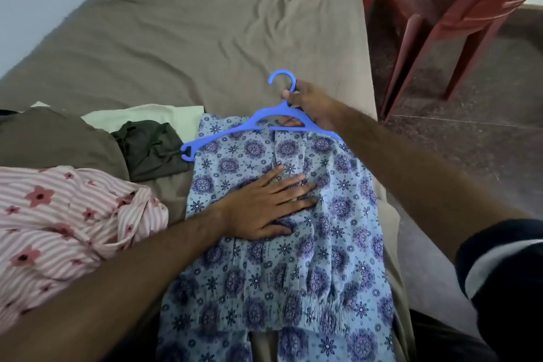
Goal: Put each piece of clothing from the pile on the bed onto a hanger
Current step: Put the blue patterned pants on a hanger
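- Our right hand (311, 106) grips the blue hanger (258, 120) at twelve o'clock of the blue flowered top (282, 244).
- Our left hand (264, 206) presses it flat.
- The pink striped shirt (58, 220) at nine o'clock waits.

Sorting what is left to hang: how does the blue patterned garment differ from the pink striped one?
The blue patterned garment lies spread flat, the blue hanger at its neck; the pink striped garment lies crumpled, with no hanger. The left hand presses the blue one; nothing touches the pink one. Both lie on the bed.
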